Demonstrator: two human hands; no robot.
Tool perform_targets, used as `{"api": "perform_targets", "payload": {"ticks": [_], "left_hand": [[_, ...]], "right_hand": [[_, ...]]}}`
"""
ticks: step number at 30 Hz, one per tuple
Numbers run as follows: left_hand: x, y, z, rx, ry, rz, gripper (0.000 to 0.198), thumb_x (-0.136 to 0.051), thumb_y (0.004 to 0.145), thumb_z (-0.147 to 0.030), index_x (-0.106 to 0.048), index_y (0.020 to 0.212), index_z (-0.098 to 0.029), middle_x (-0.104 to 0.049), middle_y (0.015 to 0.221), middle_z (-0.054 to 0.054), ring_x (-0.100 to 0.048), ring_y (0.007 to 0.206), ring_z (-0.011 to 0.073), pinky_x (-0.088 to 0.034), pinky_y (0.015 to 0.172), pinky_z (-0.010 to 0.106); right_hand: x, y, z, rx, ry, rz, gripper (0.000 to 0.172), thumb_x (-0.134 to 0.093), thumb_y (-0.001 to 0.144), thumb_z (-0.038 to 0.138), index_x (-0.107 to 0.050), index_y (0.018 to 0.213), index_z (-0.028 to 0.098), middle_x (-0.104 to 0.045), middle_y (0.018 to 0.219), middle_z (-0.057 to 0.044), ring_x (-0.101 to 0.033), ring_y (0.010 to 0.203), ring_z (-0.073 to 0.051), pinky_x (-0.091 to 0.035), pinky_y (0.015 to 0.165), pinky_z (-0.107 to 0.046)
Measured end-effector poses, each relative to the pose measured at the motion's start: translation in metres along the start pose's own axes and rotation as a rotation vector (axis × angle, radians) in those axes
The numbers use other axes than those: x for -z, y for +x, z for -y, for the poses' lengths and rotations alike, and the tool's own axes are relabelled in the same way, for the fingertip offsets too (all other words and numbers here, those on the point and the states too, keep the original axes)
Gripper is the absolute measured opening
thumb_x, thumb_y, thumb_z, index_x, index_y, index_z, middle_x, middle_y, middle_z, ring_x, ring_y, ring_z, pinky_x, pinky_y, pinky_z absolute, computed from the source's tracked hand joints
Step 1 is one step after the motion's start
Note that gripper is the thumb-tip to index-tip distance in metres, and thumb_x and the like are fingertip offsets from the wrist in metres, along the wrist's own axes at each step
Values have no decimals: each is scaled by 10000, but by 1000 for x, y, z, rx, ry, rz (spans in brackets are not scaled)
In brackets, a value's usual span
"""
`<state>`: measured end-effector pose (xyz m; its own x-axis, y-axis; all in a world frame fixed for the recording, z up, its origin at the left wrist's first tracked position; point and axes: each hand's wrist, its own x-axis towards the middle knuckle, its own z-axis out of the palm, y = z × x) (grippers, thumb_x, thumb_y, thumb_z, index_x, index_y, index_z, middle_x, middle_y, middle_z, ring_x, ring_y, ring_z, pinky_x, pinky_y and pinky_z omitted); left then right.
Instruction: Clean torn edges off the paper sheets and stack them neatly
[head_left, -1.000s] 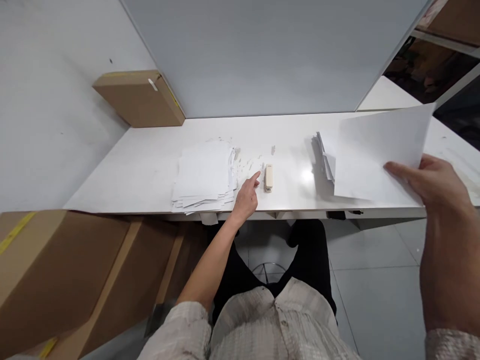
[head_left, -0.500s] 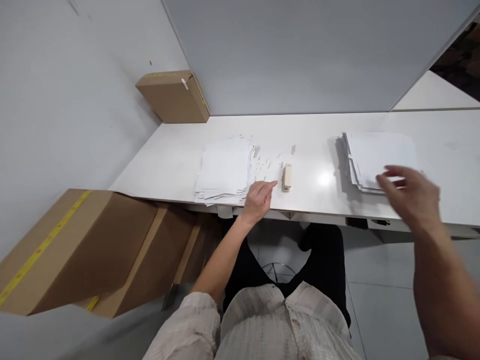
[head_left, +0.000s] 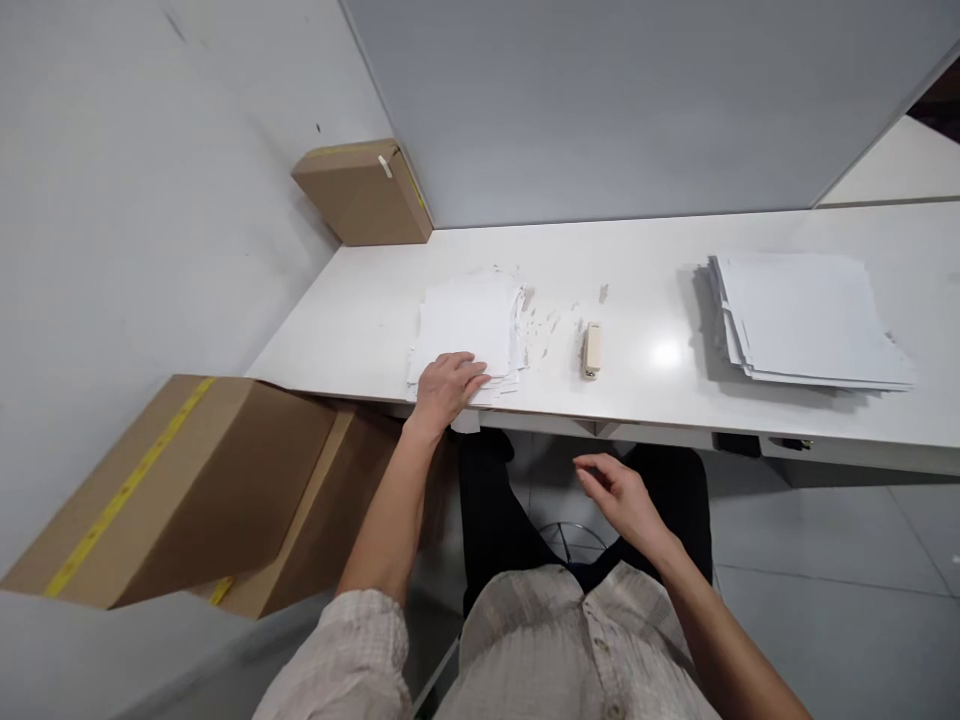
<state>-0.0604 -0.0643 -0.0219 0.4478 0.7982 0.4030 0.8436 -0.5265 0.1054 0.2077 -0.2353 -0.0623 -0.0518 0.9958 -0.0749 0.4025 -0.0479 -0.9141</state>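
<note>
My left hand rests on the front part of the left stack of white paper, fingers laid over the top sheet and thumb near the front edge. My right hand hovers above my lap, in front of the desk edge, fingers loosely curved, thumb a little apart and nothing held. Between the two stacks lies a cream stapler, touched by neither hand. A thicker stack of white paper, its sheets uneven at the sides, sits on the right of the desk.
A closed cardboard box stands in the desk's back left corner. Larger cardboard boxes with yellow tape are beside the desk at the left. A grey panel rises behind the white desk. Grey marks show near the stapler.
My right hand has left the right stack and come back over my lap. My left hand has moved left from beside the stapler onto the left stack. The view has shifted slightly.
</note>
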Motion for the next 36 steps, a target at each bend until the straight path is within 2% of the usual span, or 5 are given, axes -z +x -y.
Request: {"api": "perform_targets", "payload": {"ticks": [8, 18, 23, 30, 36], "left_hand": [[6, 8, -8, -15, -153, -9, 251, -395, 896, -236, -639, 898, -173, -644, 941, 87, -556, 897, 203, -449, 813, 347], [9, 19, -22, 562, -625, -140, 183, -630, 739, -344, -628, 693, -167, -631, 679, 1, -570, 645, 131, -464, 621, 245], [39, -7, -50, 242, -336, -371, 120, -510, 855, -261, -590, 855, -171, -651, 884, 58, -606, 851, 161, -484, 791, 289], [47, -72, -131, -507, -224, 18, 113, -470, 854, -101, -576, 840, -140, -664, 942, 85, -605, 962, 193, -481, 881, 342], [42, -50, -108, -392, -372, 10, 221, -436, 914, -298, -600, 832, -174, -673, 855, 51, -616, 836, 152, -499, 790, 295]], "right_hand": [[-1, -3, -6, -12, 5, 26, 254, -499, 841, 376, -654, 974, 224, -660, 913, -59, -607, 737, -186, -484, 659, -299], [-12, -3, 2, -20, 36, 67, 250, -501, 846, 386, -651, 965, 225, -653, 880, -52, -592, 681, -168, -471, 601, -282], [-12, 3, 18, -212, 415, 139, 353, -533, 830, 462, -611, 1049, 197, -664, 901, -67, -611, 657, -150, -486, 586, -274], [-17, 23, 39, -416, 1115, 303, 451, -564, 802, 529, -626, 1065, 168, -679, 1026, -103, -664, 822, -195, -520, 728, -318], [-22, 14, 30, -595, 1030, 155, 307, -752, 667, 371, -679, 840, 128, -721, 752, -70, -640, 588, -165, -483, 553, -251]]}}
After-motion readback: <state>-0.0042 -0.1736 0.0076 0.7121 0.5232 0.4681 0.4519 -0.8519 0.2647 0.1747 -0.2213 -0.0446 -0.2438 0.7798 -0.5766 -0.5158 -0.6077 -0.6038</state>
